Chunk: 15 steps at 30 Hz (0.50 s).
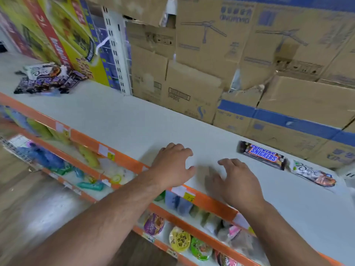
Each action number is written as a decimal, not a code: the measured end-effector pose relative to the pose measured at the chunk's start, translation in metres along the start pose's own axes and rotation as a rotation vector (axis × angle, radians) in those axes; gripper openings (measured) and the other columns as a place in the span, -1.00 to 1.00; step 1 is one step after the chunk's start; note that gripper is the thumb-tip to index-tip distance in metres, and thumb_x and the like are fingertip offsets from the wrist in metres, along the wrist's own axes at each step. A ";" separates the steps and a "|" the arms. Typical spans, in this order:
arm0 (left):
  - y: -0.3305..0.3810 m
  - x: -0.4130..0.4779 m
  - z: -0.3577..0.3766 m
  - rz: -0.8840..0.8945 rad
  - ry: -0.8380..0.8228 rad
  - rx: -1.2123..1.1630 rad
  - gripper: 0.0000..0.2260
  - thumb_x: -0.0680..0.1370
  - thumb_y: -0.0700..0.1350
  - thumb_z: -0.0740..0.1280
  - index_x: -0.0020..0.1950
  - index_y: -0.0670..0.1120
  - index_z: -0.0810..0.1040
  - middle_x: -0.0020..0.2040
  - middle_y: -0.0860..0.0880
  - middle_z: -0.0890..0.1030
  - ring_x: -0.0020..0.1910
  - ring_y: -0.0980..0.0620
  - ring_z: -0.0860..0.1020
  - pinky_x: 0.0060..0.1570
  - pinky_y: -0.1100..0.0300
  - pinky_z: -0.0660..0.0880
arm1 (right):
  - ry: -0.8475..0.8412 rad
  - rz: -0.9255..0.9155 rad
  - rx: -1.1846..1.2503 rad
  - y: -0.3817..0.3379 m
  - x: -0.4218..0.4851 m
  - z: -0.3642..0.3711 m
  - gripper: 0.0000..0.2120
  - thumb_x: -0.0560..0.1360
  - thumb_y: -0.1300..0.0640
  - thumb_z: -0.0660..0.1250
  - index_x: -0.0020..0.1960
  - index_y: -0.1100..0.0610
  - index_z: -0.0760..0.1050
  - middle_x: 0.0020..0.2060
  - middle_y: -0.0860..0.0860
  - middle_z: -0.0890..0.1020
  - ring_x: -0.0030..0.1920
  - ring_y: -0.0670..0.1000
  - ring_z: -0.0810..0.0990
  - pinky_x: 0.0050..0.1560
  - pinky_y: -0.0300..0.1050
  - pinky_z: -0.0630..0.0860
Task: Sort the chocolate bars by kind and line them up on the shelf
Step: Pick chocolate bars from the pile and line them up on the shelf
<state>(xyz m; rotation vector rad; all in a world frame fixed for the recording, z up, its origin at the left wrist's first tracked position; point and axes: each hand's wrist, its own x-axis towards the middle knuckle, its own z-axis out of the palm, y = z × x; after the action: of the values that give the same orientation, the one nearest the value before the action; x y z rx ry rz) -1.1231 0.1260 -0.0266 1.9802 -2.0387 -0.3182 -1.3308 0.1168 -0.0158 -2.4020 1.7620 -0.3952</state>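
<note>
A brown Snickers bar (pixel 262 154) lies flat on the white shelf (pixel 123 120) at the right, and a white Dove bar (pixel 313 173) lies just right of it. At the far left of the same shelf sits a mixed pile of chocolate bars (pixel 48 78), dark Snickers wrappers with a white Dove bar on top. My left hand (pixel 172 166) hovers over the shelf's front part with loosely spread fingers and holds nothing. My right hand (pixel 236 181) is beside it, fingers also spread and empty, a short way left of the Snickers bar.
Cardboard boxes (pixel 249 64) are stacked behind the shelf. Colourful cereal boxes (pixel 63 35) stand at the back left, against a white slotted upright (pixel 115 48). The shelf has an orange front edge (pixel 119 156) with price tags. Lower shelves hold packaged snacks (pixel 180 239).
</note>
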 end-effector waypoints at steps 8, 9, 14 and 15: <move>-0.162 -0.059 -0.081 -0.131 0.077 0.033 -0.59 0.48 0.16 0.25 0.29 0.08 0.47 0.19 0.04 0.51 0.24 -0.03 0.38 0.21 0.02 0.38 | 0.000 -0.150 0.087 -0.185 0.038 0.045 -0.58 0.47 -0.12 0.31 0.30 -0.04 0.48 0.19 -0.03 0.56 0.20 0.05 0.48 0.06 -0.09 0.45; -0.179 -0.066 -0.089 -0.155 0.089 0.031 -0.59 0.48 0.17 0.25 0.28 0.08 0.48 0.17 0.03 0.52 0.23 -0.04 0.39 0.21 0.02 0.39 | -0.004 -0.177 0.093 -0.206 0.043 0.050 -0.59 0.47 -0.11 0.32 0.29 -0.03 0.49 0.17 -0.02 0.56 0.19 0.06 0.49 0.05 -0.09 0.46; -0.259 -0.088 -0.122 -0.269 0.159 0.088 -0.51 0.40 0.26 0.16 0.24 0.10 0.51 0.14 0.03 0.57 0.21 -0.02 0.47 0.23 0.01 0.38 | -0.055 -0.321 0.092 -0.297 0.075 0.076 -0.58 0.50 -0.12 0.29 0.31 -0.01 0.47 0.19 -0.01 0.54 0.21 0.05 0.47 0.07 -0.10 0.44; -0.275 -0.091 -0.127 -0.293 0.165 0.103 -0.51 0.40 0.26 0.14 0.24 0.11 0.51 0.14 0.05 0.57 0.21 -0.01 0.48 0.24 0.01 0.38 | -0.071 -0.344 0.098 -0.313 0.082 0.081 -0.58 0.51 -0.12 0.28 0.32 -0.02 0.45 0.20 -0.01 0.53 0.23 0.04 0.46 0.09 -0.09 0.44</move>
<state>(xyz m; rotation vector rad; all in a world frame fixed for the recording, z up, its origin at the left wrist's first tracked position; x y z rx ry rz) -0.8195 0.2122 -0.0073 2.2874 -1.6973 -0.1048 -0.9975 0.1315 -0.0009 -2.6120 1.2683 -0.4151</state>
